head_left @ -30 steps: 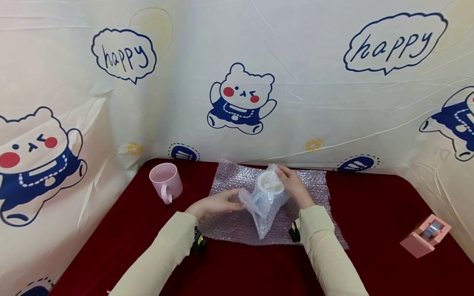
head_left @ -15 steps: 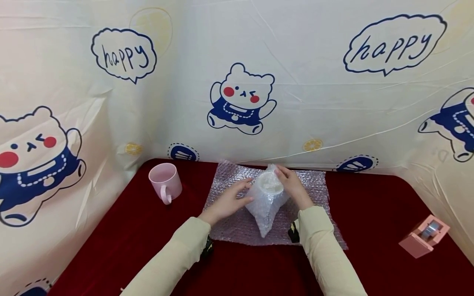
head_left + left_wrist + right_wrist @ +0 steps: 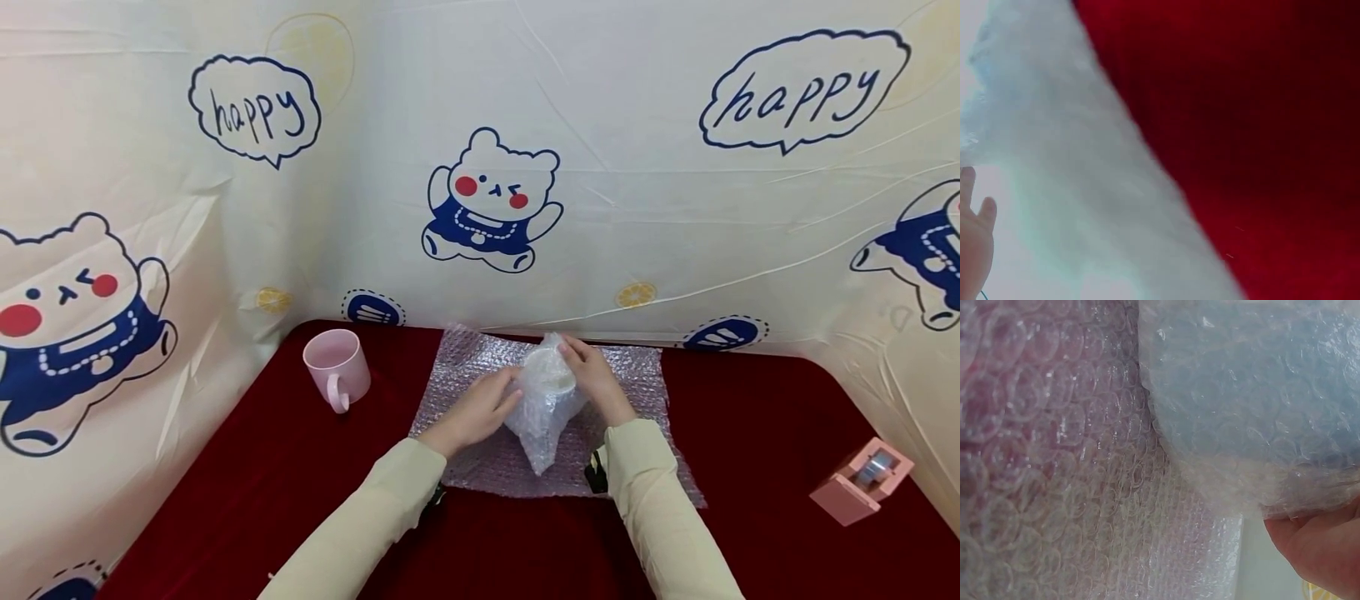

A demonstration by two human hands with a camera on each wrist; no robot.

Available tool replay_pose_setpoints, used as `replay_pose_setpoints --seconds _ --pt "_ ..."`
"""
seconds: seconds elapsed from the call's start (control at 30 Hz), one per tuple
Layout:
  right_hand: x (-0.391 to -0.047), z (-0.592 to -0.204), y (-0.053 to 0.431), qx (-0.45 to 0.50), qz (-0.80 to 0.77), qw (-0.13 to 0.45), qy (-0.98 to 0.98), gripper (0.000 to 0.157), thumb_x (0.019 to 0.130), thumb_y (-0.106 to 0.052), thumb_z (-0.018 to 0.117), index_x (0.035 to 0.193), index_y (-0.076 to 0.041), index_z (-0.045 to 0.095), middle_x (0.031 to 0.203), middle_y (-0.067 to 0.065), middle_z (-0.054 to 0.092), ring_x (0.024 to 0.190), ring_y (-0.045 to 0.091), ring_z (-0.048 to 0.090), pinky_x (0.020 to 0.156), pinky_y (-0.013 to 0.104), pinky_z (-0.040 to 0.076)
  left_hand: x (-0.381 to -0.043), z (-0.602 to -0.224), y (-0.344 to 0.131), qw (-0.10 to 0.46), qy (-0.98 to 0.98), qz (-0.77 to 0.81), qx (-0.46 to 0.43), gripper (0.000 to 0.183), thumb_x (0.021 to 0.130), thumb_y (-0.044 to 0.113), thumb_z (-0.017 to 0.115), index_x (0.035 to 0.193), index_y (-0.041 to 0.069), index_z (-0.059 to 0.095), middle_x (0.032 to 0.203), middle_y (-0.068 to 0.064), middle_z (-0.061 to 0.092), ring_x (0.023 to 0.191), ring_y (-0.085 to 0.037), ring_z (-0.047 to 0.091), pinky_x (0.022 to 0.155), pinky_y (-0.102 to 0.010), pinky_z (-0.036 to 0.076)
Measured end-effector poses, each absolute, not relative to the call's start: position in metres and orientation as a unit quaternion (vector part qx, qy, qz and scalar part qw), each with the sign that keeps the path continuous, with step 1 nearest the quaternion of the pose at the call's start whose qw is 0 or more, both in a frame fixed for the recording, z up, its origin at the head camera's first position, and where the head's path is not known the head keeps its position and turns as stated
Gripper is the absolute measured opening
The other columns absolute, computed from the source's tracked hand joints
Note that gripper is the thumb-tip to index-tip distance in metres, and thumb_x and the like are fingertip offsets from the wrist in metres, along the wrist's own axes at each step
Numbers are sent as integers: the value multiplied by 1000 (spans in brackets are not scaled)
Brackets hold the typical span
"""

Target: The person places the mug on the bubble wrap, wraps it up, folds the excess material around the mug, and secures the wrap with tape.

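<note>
In the head view, a round-rimmed, cup-like thing [image 3: 555, 379] stands inside bubble wrap; a pale blue body shows through the wrap [image 3: 1254, 381] in the right wrist view. Its exact kind is hidden. My right hand [image 3: 596, 379] pinches the wrap at the upper right of the rim. On the other side, my left hand [image 3: 476, 410] rests its fairly straight fingers against the wrap's left flank. A pointed corner of wrap hangs down in front. Beneath lies a flat bubble wrap sheet [image 3: 480, 475]. The left wrist view is blurred, with few fingers [image 3: 975, 206] at its edge.
To the left stands a pink mug [image 3: 337, 367], its handle toward me. A pink tape dispenser [image 3: 862, 483] with a roll of clear tape sits at the right. Dark red cloth [image 3: 750, 433] covers the table, and a printed curtain [image 3: 637, 208] surrounds it.
My left hand released the left flap of wrap, which now lies against the cup-like thing. That hand then moved right, onto the wrapped side. My right hand keeps its place.
</note>
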State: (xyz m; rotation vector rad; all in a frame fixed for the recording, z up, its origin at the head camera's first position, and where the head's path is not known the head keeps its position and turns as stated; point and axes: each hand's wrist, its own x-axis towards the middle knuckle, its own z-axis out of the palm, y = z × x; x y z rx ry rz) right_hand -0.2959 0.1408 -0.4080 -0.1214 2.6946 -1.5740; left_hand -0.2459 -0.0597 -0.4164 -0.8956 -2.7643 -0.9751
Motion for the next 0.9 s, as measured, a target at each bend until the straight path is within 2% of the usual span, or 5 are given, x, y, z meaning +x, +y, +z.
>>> replay_pose_setpoints --seconds 0.17,0.23,0.4,0.67,0.9 --pt "-295 -408 141 -38 -498 8 866 44 103 -19 41 139 5 42 139 31 45 127 45 46 110 50 36 -247 -408 -54 66 -927 -246 -275 24 100 23 46 117 9 53 120 -8 67 116 -26 61 114 -46 33" --pt "-295 -408 141 -36 -494 9 869 44 103 -19 41 140 4 42 139 32 45 125 45 47 108 51 37 -247 -404 -50 86 -932 -213 -280 19 99 22 45 109 8 55 106 -7 70 104 -23 65 113 -44 35" --pt "-295 -409 140 -34 -508 15 860 44 103 -19 40 141 4 41 139 31 45 124 44 49 106 50 39 -245 -397 -42 137 -935 -147 -293 14 99 19 45 89 12 53 79 1 60 80 -15 62 109 -44 39" --pt "-295 -410 140 -35 -517 33 854 46 104 -21 37 143 3 38 139 30 46 119 41 53 100 47 44 -250 -397 -36 154 -945 -99 -272 15 96 22 49 102 12 58 92 3 66 88 -13 65 105 -42 42" --pt "-297 -411 142 -44 -506 38 860 47 104 -23 37 145 2 36 144 30 40 129 43 45 108 50 37 -257 -393 -33 131 -948 -118 -265 13 96 24 51 96 16 61 90 4 68 89 -13 65 104 -42 41"
